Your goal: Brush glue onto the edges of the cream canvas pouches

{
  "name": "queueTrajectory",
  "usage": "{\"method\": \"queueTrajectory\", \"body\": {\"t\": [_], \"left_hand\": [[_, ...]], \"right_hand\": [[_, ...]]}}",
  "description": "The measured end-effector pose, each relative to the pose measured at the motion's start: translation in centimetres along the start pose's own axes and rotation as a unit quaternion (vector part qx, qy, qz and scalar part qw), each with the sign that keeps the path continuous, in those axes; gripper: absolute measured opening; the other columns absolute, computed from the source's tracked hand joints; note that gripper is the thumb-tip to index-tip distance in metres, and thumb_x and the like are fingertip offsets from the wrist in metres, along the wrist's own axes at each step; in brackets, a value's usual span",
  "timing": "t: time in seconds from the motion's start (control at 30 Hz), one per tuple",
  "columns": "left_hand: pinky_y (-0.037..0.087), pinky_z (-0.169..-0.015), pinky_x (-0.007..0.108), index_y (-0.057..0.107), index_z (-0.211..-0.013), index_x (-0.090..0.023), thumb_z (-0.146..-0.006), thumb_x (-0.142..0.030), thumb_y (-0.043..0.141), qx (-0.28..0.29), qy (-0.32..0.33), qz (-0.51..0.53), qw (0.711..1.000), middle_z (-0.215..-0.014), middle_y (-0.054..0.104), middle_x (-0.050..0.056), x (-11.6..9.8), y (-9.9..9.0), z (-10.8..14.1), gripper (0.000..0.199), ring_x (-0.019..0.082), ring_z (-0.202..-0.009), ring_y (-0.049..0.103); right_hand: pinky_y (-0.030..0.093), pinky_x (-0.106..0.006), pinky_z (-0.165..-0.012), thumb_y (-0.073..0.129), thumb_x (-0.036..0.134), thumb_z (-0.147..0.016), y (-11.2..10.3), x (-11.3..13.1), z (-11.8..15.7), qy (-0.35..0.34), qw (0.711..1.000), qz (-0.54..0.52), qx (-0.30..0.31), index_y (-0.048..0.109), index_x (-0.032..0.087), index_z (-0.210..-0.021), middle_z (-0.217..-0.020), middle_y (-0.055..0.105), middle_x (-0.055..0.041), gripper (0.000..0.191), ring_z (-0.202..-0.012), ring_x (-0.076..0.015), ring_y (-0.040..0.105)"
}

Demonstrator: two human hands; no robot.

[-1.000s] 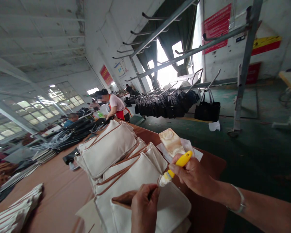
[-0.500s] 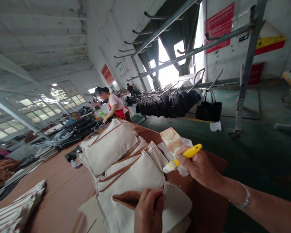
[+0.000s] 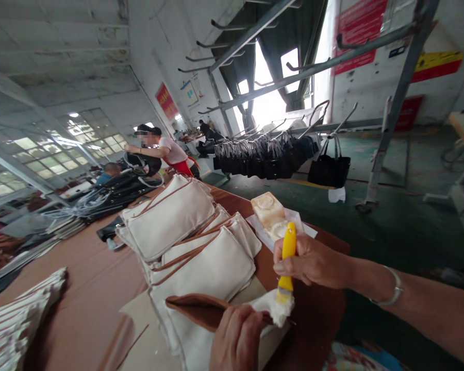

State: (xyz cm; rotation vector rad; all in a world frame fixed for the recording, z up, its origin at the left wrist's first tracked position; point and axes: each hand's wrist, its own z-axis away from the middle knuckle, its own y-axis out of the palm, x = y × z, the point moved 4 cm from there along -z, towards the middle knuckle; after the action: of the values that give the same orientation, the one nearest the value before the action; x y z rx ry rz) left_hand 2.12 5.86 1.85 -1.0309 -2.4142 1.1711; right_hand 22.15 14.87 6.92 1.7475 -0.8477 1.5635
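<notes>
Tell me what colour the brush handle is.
Yellow; the brush handle shows best in the head view.

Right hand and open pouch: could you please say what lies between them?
In the head view, the yellow brush extends from the right hand to the pouch.

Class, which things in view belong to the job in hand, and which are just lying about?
In the job:
yellow-handled brush, right hand
brown-lined cream pouch, left hand
smeared container, probably

Apparently not:
hanging black handbag
red wall banner
</notes>
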Motion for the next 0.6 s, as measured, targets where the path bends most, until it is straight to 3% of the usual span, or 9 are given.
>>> {"method": "queueTrajectory", "body": {"t": [0.1,0.2,0.27,0.43,0.5,0.6], "left_hand": [[0.056,-0.075,0.027,0.062,-0.104,-0.017,-0.093,-0.012,0.055,-0.001,0.014,-0.009,1.0,-0.089,0.068,0.008,-0.2,-0.1,0.2,0.014,0.016,-0.08,0.066],[0.056,-0.079,0.029,0.062,-0.106,-0.017,-0.092,-0.012,0.057,-0.01,0.02,-0.02,1.0,-0.09,0.069,0.008,-0.3,-0.1,0.4,0.016,0.018,-0.084,0.066],[0.056,-0.08,0.03,0.062,-0.107,-0.018,-0.091,-0.011,0.057,0.004,0.016,-0.021,1.0,-0.093,0.069,0.009,-0.2,0.1,0.7,0.018,0.018,-0.086,0.066],[0.055,-0.079,0.027,0.062,-0.108,-0.019,-0.092,-0.013,0.057,0.046,-0.03,-0.017,0.998,-0.094,0.067,0.007,1.5,0.9,1.9,0.017,0.016,-0.084,0.065],[0.055,-0.078,0.027,0.06,-0.112,-0.018,-0.094,-0.018,0.054,0.058,-0.063,-0.037,0.996,-0.094,0.067,0.007,2.6,1.0,2.1,0.019,0.016,-0.084,0.065],[0.056,-0.074,0.029,0.063,-0.109,-0.018,-0.097,-0.023,0.05,0.095,-0.1,-0.067,0.988,-0.095,0.066,0.007,4.1,0.6,1.7,0.019,0.018,-0.086,0.064]], "right_hand": [[0.021,-0.018,-0.037,0.064,0.033,-0.081,-0.4,0.7,0.3,-0.003,0.999,0.029,0.025,0.057,0.016,-0.073,-0.051,0.042,0.0061,0.02,-0.041,-0.0063,0.034],[0.023,-0.019,-0.038,0.062,0.032,-0.084,-0.6,1.4,0.4,-0.047,0.997,0.056,-0.04,0.057,0.017,-0.075,-0.052,0.042,0.0056,0.019,-0.042,-0.0069,0.034],[0.026,-0.019,-0.039,0.06,0.032,-0.086,-0.1,1.2,0.4,-0.056,0.995,0.07,-0.052,0.057,0.017,-0.078,-0.055,0.046,0.0046,0.018,-0.044,-0.0076,0.038],[0.029,-0.019,-0.043,0.062,0.03,-0.085,0.6,0.3,0.9,-0.021,0.996,0.085,0.024,0.057,0.016,-0.074,-0.057,0.047,0.0034,0.018,-0.047,-0.0082,0.039],[0.025,-0.021,-0.041,0.062,0.035,-0.085,-0.3,0.0,1.6,-0.006,0.998,0.055,0.006,0.057,0.017,-0.076,-0.054,0.044,0.0042,0.021,-0.045,-0.0081,0.036],[0.021,-0.024,-0.041,0.064,0.044,-0.086,-2.4,-0.6,3.2,-0.006,0.997,0.012,-0.081,0.059,0.019,-0.08,-0.052,0.039,0.0045,0.026,-0.042,-0.0091,0.032]]}}
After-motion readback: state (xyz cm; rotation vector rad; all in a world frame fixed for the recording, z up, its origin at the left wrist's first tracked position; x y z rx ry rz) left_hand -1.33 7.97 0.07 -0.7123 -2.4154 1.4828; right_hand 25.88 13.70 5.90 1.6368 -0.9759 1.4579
